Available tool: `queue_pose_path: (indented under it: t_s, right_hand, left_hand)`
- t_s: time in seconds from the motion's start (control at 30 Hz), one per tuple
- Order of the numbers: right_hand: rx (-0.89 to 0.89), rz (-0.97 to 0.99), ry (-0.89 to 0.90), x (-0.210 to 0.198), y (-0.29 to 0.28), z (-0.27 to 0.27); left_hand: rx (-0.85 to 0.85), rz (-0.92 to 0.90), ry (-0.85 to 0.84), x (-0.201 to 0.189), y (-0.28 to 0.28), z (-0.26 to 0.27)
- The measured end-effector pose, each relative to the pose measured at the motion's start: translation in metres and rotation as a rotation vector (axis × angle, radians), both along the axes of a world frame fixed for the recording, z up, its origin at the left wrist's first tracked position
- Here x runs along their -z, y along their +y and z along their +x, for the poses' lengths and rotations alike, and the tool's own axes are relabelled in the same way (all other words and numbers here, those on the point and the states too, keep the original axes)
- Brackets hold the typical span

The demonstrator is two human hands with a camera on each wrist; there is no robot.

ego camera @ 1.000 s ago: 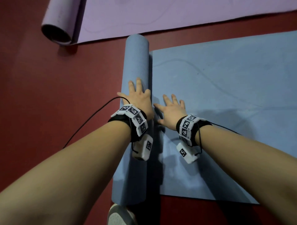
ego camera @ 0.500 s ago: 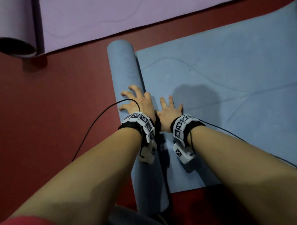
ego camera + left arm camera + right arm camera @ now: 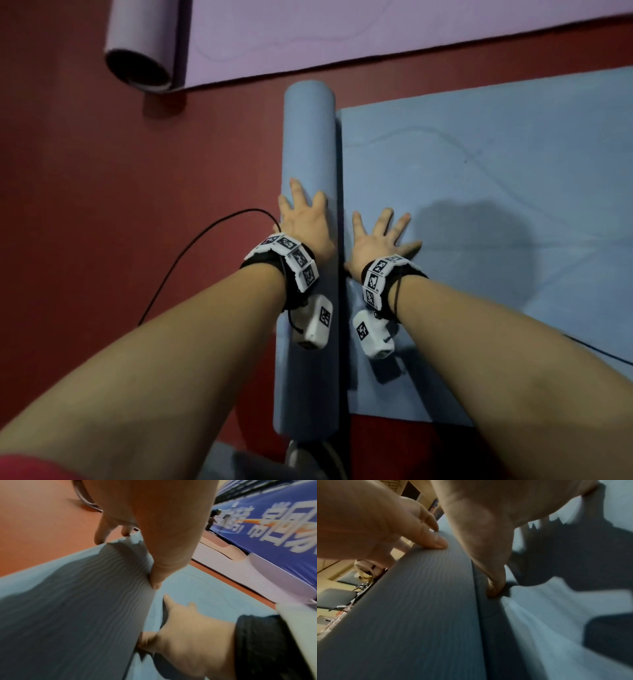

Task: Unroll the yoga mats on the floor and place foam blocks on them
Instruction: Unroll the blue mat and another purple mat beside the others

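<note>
On red floor [image 3: 102, 205], left hand [image 3: 305, 228] presses blue roll [image 3: 310, 137].

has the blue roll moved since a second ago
No, not visibly: the blue roll lies as far right of the purple roll as before.

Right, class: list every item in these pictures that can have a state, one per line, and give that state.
Blue foam yoga mat: partly unrolled, flat part on the floor, the rest in a roll.
Purple foam yoga mat: partly unrolled, roll at its left end.
Left hand: open, fingers spread, resting on the blue roll.
Right hand: open, fingers spread, flat on the unrolled blue part.
</note>
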State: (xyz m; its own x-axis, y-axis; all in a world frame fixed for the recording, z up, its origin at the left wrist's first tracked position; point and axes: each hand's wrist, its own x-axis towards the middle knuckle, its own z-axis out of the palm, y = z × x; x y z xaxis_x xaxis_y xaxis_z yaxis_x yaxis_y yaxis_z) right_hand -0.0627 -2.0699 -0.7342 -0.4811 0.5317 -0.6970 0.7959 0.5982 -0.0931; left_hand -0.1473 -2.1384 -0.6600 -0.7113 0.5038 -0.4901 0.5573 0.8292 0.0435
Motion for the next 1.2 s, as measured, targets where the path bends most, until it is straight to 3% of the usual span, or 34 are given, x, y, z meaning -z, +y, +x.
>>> queue_pose_path:
  t_s: [0.1,0.27,0.43,0.6,0.8,0.93,1.07,1.2]
  right_hand:
    - [-0.005,-0.025,0.005,0.000,0.002,-0.002]
    - [-0.025,-0.032,-0.006,-0.008,0.002,0.001]
    - [-0.039,-0.019,-0.043,-0.007,0.001,-0.002]
    - [-0.061,0.023,-0.077,0.001,0.003,-0.001]
    - [0.001,0.113,-0.085,0.002,-0.005,-0.004]
    - [-0.011,0.215,-0.179,-0.023,-0.040,-0.017]
    - [-0.042,0.184,-0.160,-0.031,-0.101,-0.040]
    - [-0.026,0.083,0.016,-0.018,-0.150,-0.068]
  left_hand:
    - [0.004,0.018,0.024,-0.011,-0.019,0.003]
    - [-0.027,-0.109,-0.039,-0.023,-0.060,0.008]
    - [-0.046,-0.086,-0.011,-0.022,-0.088,-0.001]
    - [-0.137,0.083,0.043,-0.005,-0.111,-0.020]
    - [0.059,0.233,0.034,0.003,-0.151,-0.052]
    - [0.342,0.235,-0.006,0.002,-0.178,-0.075]
    - [0.254,0.247,-0.081,-0.001,-0.209,-0.088]
    - [0.229,0.215,-0.075,-0.001,-0.235,-0.096]
